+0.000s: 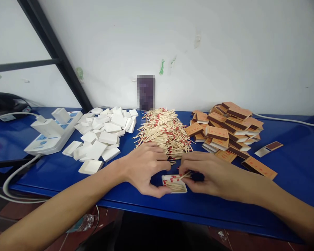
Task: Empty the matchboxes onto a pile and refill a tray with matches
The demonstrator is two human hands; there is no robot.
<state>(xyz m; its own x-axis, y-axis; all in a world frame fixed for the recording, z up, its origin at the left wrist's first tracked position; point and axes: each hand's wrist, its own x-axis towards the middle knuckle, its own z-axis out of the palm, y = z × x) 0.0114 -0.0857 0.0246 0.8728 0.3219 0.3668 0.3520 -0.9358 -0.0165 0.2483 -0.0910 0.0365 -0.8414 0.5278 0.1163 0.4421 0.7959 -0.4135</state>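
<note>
My right hand (pixel 208 172) pinches a few red-tipped matches (pixel 185 175) above the right side of a small white matchbox tray (pixel 183 190). Inside that tray lie several matches, their red heads pointing mostly to the left. My left hand (pixel 148 169) has its thumb at the tray's left edge, apart from its fingers, which bend over the near side of the match pile (pixel 162 127). Nothing shows in the left hand. The big heap of loose matches rises just behind both hands.
White empty trays (pixel 111 137) are heaped at the left, and orange matchbox sleeves (pixel 217 132) at the right. One sleeve (pixel 269 148) lies apart. A white power strip (pixel 52 139) with plugs and cables sits far left. A blurred dark rectangle (pixel 146 92) stands against the wall.
</note>
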